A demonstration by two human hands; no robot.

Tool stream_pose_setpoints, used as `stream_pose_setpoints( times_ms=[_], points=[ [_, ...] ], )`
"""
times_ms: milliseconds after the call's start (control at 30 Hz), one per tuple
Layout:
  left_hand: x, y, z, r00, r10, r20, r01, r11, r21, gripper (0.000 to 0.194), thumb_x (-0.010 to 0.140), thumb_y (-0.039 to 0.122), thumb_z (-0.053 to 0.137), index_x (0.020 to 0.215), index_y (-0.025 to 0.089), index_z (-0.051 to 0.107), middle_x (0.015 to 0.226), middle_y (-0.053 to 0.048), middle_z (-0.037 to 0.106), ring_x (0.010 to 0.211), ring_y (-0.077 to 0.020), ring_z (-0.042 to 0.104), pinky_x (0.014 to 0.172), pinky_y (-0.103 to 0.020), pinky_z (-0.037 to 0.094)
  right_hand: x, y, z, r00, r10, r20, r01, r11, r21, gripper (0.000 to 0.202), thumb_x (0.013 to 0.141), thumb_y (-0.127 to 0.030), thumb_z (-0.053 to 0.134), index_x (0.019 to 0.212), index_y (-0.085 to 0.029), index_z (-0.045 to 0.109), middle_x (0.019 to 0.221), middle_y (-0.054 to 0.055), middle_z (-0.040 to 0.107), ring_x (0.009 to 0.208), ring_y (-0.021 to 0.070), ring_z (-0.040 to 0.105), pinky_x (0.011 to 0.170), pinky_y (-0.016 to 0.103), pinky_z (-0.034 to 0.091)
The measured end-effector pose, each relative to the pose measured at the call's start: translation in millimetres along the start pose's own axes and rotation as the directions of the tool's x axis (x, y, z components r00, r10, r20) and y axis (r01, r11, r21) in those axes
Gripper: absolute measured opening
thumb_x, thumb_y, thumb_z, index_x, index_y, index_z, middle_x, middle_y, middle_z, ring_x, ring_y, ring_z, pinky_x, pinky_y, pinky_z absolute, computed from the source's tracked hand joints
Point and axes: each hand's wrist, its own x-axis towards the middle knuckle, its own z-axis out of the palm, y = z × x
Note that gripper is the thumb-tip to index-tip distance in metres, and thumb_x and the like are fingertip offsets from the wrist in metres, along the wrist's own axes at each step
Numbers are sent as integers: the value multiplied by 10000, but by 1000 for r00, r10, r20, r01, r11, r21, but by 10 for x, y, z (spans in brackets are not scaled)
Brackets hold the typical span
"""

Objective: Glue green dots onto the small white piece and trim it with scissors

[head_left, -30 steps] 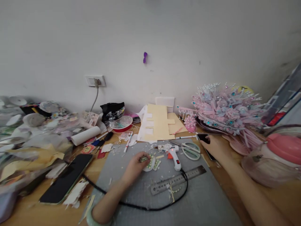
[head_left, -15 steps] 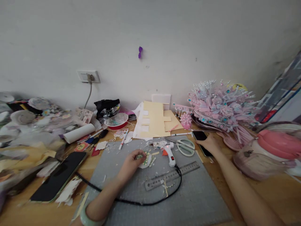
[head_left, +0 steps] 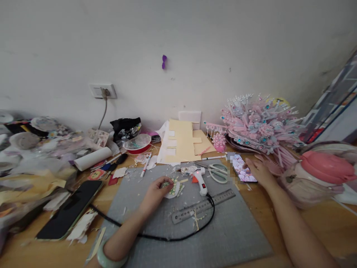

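Note:
My left hand [head_left: 158, 190] rests over the grey cutting mat [head_left: 145, 219], with thumb and fingers pinched at the edge of a small white piece with a green round pattern [head_left: 175, 189]. Part of that piece is hidden by the fingers. At the right, my right hand [head_left: 260, 172] is over a phone [head_left: 243, 168] whose screen is lit with a pink picture. Its fingers are stretched out, one tip at the screen, and it grips nothing. Between the hands lie a white hot glue gun [head_left: 201, 183], scissors [head_left: 219, 173] and a metal ruler [head_left: 203, 206].
A black cord [head_left: 167, 239] loops across the mat. Yellow card pieces [head_left: 181, 139] lie by the wall. A pink beaded headdress [head_left: 259, 126] and a pink-lidded container [head_left: 318, 178] stand at right. Another phone [head_left: 69, 208] and cluttered bags [head_left: 41, 160] fill the left.
The phone's screen at the right has gone from dark to lit. My right hand has shifted right, from the phone's edge to over its screen. My left hand stays about where it was.

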Motion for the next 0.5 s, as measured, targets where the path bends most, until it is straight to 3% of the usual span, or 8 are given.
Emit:
stream_pose_setpoints(
  times_ms=[67, 233, 400, 500],
  points=[
    [1, 2, 4, 1000, -20, -3, 20, 1000, -15, 205, 610, 333, 586, 706, 155, 553, 663, 17, 542, 611, -124, 478, 571, -212, 351, 9, 21, 43, 999, 33, 36, -34, 999, 28, 432, 804, -439, 285, 690, -165, 599, 852, 111, 637, 710, 206, 596, 659, 323, 456],
    [11, -26, 5, 999, -41, 0, 41, 999, -24, 241, 612, 350, 582, 740, 148, 555, 633, 23, 527, 571, -112, 462, 532, -206, 339, 63, 87, 119, 996, -55, -68, 53, 998, -19, 382, 820, -350, 257, 906, -171, 583, 1034, 103, 589, 1019, 203, 494, 892, 355, 362],
    [-1, -7, 6, 999, -51, -18, 52, 999, 15, 250, 626, 345, 564, 780, 148, 565, 603, 35, 507, 548, -104, 441, 508, -200, 318, 84, 102, 85, 989, -101, -105, 105, 994, 26, 418, 833, -334, 224, 885, -143, 592, 980, 121, 603, 977, 196, 517, 901, 351, 355],
    [-20, 38, 13, 998, -63, -25, 62, 998, -4, 260, 645, 362, 531, 797, 155, 573, 630, 22, 539, 580, -119, 469, 530, -210, 340, 85, 99, 79, 990, -68, -123, 71, 997, 22, 416, 830, -347, 237, 860, -141, 597, 973, 122, 607, 976, 203, 516, 897, 359, 354]
  ],
)
